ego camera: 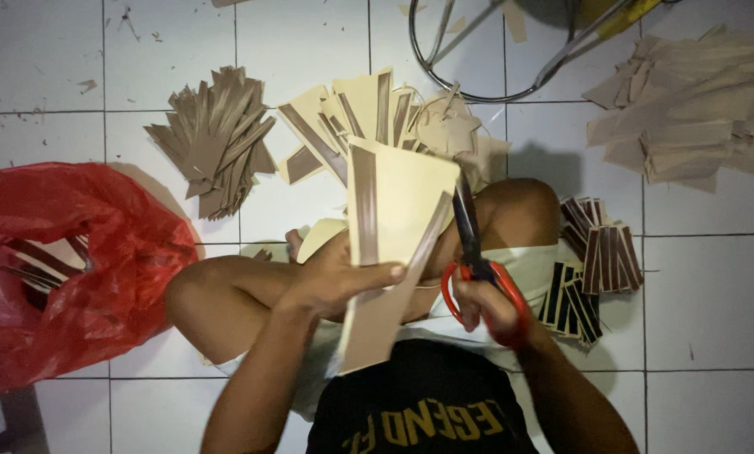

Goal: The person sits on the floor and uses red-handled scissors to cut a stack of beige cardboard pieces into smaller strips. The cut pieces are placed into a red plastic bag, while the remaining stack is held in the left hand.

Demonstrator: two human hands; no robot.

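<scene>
Seated cross-legged on a white tiled floor (713,286), I hold a cream card (394,210) upright in my left hand (339,282), fingers closed around its lower part and thumb pressed flat across its face. The card carries brown strips along its left side and right edge, and a tan piece hangs below my grip toward my lap.

My right hand (490,307) is closed through the red handles of the scissors (469,244); the dark blades point away from me and lie against the card's right edge (whether the blades are parted or shut, I cannot tell).

Beyond the card, on the far side, lies a loose spread of cream sheets (343,118) with brown strips. To the far left of them sits a fan of brown cut strips (217,134). A crumpled red plastic bag (66,269) rests at the left, just beside my knee, with dark pieces inside.

At the right, near my other knee, small dark striped pieces (591,265) are stacked in a cluster. Farther right, a heap of tan offcuts (688,109) covers the tiles. A metal ring base (486,50) of a stool stands at the far edge, and small scraps dot the floor.
</scene>
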